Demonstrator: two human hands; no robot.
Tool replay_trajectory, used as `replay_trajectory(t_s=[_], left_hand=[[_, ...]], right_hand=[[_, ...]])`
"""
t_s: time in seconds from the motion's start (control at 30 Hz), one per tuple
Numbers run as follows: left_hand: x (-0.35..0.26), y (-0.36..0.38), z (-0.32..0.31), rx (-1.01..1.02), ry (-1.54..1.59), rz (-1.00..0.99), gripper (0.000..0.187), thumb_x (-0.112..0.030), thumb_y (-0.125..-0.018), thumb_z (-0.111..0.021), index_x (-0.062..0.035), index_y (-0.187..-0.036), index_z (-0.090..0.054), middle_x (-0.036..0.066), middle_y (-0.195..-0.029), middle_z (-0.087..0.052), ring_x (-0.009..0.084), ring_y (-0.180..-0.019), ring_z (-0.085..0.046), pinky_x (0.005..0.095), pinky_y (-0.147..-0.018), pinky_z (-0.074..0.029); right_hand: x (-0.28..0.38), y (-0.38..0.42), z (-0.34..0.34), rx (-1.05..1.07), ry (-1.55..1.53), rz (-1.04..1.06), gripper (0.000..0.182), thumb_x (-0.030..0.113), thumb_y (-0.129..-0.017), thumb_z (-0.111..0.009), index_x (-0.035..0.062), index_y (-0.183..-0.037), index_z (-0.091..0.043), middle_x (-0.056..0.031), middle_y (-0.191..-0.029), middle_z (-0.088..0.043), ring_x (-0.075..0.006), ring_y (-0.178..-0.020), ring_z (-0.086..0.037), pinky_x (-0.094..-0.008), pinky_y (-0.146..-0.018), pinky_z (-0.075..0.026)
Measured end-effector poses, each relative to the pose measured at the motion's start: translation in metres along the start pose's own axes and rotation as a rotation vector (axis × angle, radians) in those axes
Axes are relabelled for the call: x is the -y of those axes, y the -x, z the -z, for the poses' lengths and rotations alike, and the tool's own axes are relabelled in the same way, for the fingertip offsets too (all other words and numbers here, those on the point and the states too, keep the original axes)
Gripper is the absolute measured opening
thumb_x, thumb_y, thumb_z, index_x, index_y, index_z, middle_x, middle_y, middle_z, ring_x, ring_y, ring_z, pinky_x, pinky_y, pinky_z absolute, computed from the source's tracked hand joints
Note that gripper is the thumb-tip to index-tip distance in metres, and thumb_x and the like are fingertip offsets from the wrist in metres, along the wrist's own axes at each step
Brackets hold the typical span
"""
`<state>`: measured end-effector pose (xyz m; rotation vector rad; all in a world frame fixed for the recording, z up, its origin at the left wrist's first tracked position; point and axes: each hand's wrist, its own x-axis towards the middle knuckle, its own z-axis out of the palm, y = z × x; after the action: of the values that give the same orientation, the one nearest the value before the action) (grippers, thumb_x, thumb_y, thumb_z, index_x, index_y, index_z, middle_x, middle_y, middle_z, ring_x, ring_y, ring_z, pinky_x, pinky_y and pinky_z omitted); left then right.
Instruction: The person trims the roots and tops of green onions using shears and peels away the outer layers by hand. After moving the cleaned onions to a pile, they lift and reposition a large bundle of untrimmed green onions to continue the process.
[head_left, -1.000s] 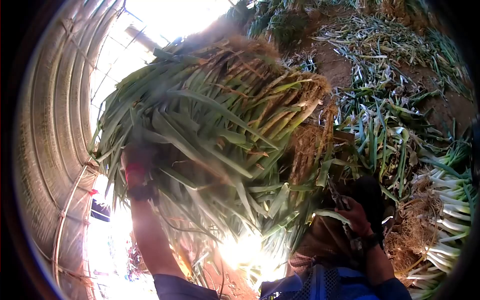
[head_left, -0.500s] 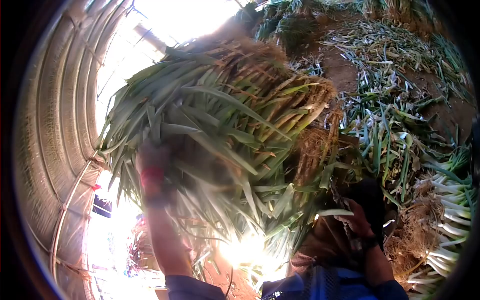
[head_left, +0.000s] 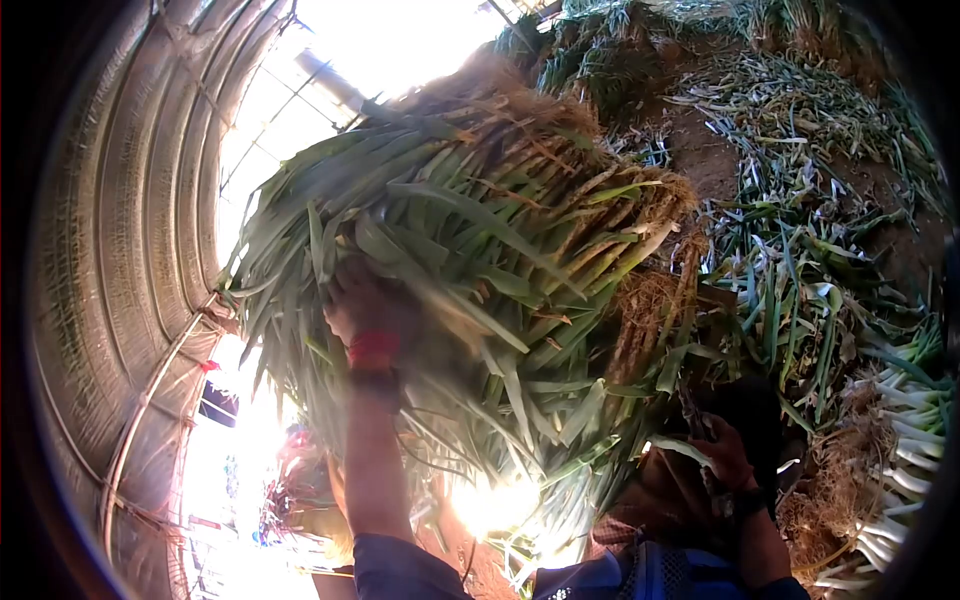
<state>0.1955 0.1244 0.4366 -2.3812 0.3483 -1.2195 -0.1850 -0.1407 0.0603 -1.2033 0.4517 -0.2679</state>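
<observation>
A big heap of leafy green onions [head_left: 520,240], with brown roots toward its upper right, fills the middle. My left hand [head_left: 358,305], with a red band at the wrist, reaches into the leaves on the heap's left side; its fingertips are partly hidden and blurred. Low on the right, my right hand [head_left: 722,452] is closed around a thin dark object [head_left: 695,415], too shadowed to name. A pale green leaf lies right beside that hand.
Trimmed leaves [head_left: 790,270] litter the brown soil on the right. Cleaned white-stemmed onions [head_left: 912,450] are stacked at the lower right, roots inward. A ribbed curved wall [head_left: 130,230] stands at the left. More green bundles [head_left: 600,65] lie at the top.
My left hand has moved up and right against the leaves and is less blurred. The whole view has shifted slightly, while my right hand keeps about the same place beside the heap.
</observation>
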Motion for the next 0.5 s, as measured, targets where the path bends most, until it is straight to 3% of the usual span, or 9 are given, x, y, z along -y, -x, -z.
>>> replay_trajectory(t_s=[0.07, 0.1, 0.17, 0.2, 0.27, 0.37, 0.5], left_hand=[[-0.016, -0.020, 0.039, 0.348, -0.004, 0.178, 0.073, -0.054, -0.088, -0.071, -0.0103, -0.144, -0.052, 0.018, -0.132, -0.070, 0.0415, -0.114, -0.071, 0.0530, -0.094, -0.058], [-0.011, -0.027, 0.026, 0.349, -0.004, 0.172, 0.073, -0.054, -0.088, -0.071, -0.0103, -0.144, -0.052, 0.018, -0.132, -0.070, 0.0415, -0.114, -0.071, 0.0530, -0.094, -0.058], [0.007, -0.044, -0.007, 0.413, -0.009, 0.158, 0.049, -0.048, -0.089, -0.068, -0.0113, -0.122, -0.069, 0.018, -0.113, -0.077, 0.0421, -0.095, -0.076, 0.0526, -0.085, -0.060], [0.006, -0.044, -0.002, 0.410, -0.010, 0.152, 0.049, -0.048, -0.089, -0.068, -0.0113, -0.122, -0.069, 0.018, -0.113, -0.077, 0.0421, -0.095, -0.076, 0.0526, -0.085, -0.060], [0.000, -0.045, 0.028, 0.341, 0.089, 0.065, 0.039, -0.046, -0.090, -0.068, -0.0111, -0.103, -0.076, 0.020, -0.105, -0.077, 0.0415, -0.098, -0.074, 0.0524, -0.087, -0.059], [-0.019, -0.049, 0.060, 0.341, 0.202, 0.003, 0.032, -0.040, -0.087, -0.069, -0.0111, -0.097, -0.077, 0.021, -0.105, -0.076, 0.0437, -0.100, -0.072, 0.0525, -0.087, -0.058], [-0.028, -0.032, 0.045, 0.350, 0.293, -0.025, 0.026, -0.033, -0.082, -0.068, -0.0112, -0.094, -0.078, 0.021, -0.103, -0.076, 0.0441, -0.101, -0.071, 0.0522, -0.087, -0.058]], right_hand=[[0.009, 0.004, 0.002, -0.004, 0.044, 0.003, 0.055, 0.015, -0.083, -0.081, -0.0037, -0.131, -0.063, -0.0086, -0.105, -0.071, -0.0142, -0.089, -0.068, -0.0314, -0.078, -0.056], [0.015, 0.008, 0.003, 0.001, 0.094, -0.003, 0.055, 0.016, -0.083, -0.080, -0.0037, -0.132, -0.063, -0.0088, -0.106, -0.071, -0.0147, -0.090, -0.068, -0.0316, -0.080, -0.056], [0.026, 0.013, 0.002, 0.003, 0.047, -0.004, 0.056, 0.017, -0.084, -0.081, -0.0035, -0.132, -0.063, -0.0089, -0.107, -0.071, -0.0147, -0.091, -0.068, -0.0317, -0.080, -0.056], [0.030, 0.015, 0.002, 0.016, 0.006, -0.006, 0.057, 0.018, -0.084, -0.081, -0.0033, -0.133, -0.062, -0.0090, -0.108, -0.071, -0.0148, -0.092, -0.067, -0.0319, -0.081, -0.056], [0.031, 0.015, 0.003, 0.015, -0.021, -0.017, 0.057, 0.018, -0.084, -0.081, -0.0034, -0.133, -0.062, -0.0093, -0.109, -0.071, -0.0148, -0.093, -0.068, -0.0318, -0.081, -0.056], [0.018, 0.012, 0.008, 0.007, -0.022, -0.002, 0.058, 0.019, -0.084, -0.081, -0.0034, -0.134, -0.062, -0.0098, -0.111, -0.070, -0.0147, -0.094, -0.068, -0.0316, -0.082, -0.056], [-0.007, 0.003, 0.009, -0.022, 0.138, 0.110, 0.060, 0.021, -0.082, -0.082, -0.0038, -0.133, -0.062, -0.0089, -0.108, -0.071, -0.0141, -0.093, -0.068, -0.0309, -0.080, -0.055]])
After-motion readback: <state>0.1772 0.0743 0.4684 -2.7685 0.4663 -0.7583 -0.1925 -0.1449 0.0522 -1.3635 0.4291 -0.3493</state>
